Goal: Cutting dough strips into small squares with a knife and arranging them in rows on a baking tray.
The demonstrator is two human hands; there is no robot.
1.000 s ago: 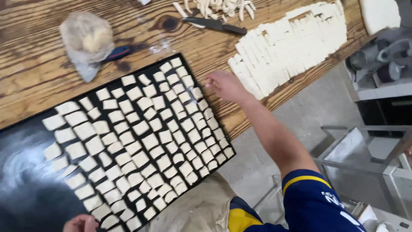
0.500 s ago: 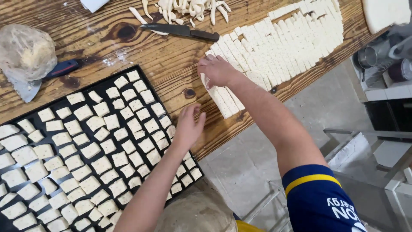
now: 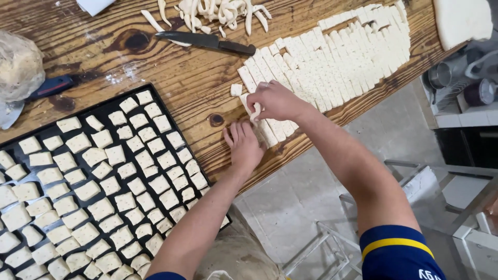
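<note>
**Two hands at the near end of the cut dough**

Nearest the camera, a black baking tray (image 3: 98,111) lies at the tabletop's near-left corner, packed with small pale dough squares (image 3: 104,171) in rough rows, most just beside one another. Two bare forearms reach up from below, the right one coming out of a dark blue sleeve (image 3: 397,254) with a yellow band.

The left hand (image 3: 244,145) lies palm down on the wooden tabletop (image 3: 171,72), fingers spread flat and pressing on the near end of the cut dough strips (image 3: 270,132); its grip closes on nothing. Just above it, the right hand (image 3: 277,101) is curled, its thumb and fingers pinching one dough piece (image 3: 255,111) lifted slightly off the same near end of the sheet. One loose square (image 3: 236,89) sits just left of that hand.

Beyond, the scored dough sheet (image 3: 342,52) stretches toward the far right edge. Farther still, a dark-handled knife (image 3: 205,40) lies flat, with a pile of trimmed dough scraps (image 3: 218,11) behind it. At far left a plastic bag (image 3: 18,67) rests beside a blue-handled tool (image 3: 52,86).
</note>
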